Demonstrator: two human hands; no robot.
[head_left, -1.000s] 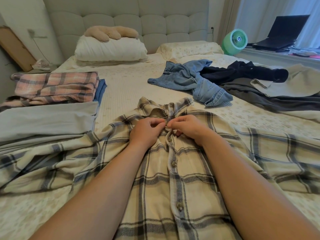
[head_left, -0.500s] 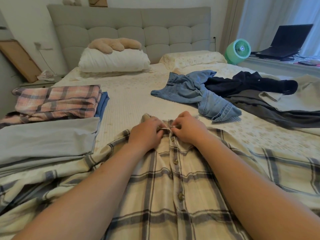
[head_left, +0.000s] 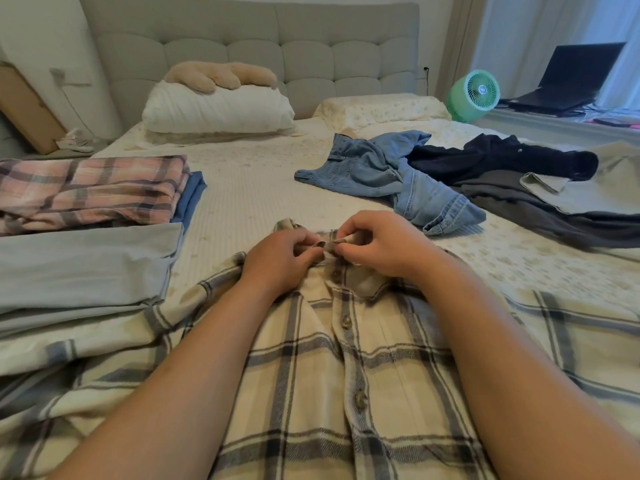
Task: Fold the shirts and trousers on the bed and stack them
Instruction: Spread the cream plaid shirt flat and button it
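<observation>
A cream plaid shirt (head_left: 346, 368) lies front-up and spread across the near part of the bed, its buttons closed down the middle. My left hand (head_left: 280, 261) and my right hand (head_left: 377, 242) both pinch the collar at the top button. At the left lie a folded pink plaid garment (head_left: 90, 192) on a blue one (head_left: 194, 195), and a folded grey piece (head_left: 79, 268). Unfolded blue jeans (head_left: 391, 181), a dark navy garment (head_left: 498, 157), dark grey trousers (head_left: 519, 209) and a beige garment (head_left: 595, 181) lie at the right.
White pillow (head_left: 218, 109) with a plush toy (head_left: 221, 76) and a patterned pillow (head_left: 381, 105) sit at the grey headboard (head_left: 263, 46). A green fan (head_left: 476, 91) and a laptop (head_left: 571, 77) stand on the ledge at the right. Bare bedsheet (head_left: 249, 188) shows in the middle.
Both hands have moved up the shirt's placket from a lower button to the collar. The camera has tilted up, so more of the headboard shows.
</observation>
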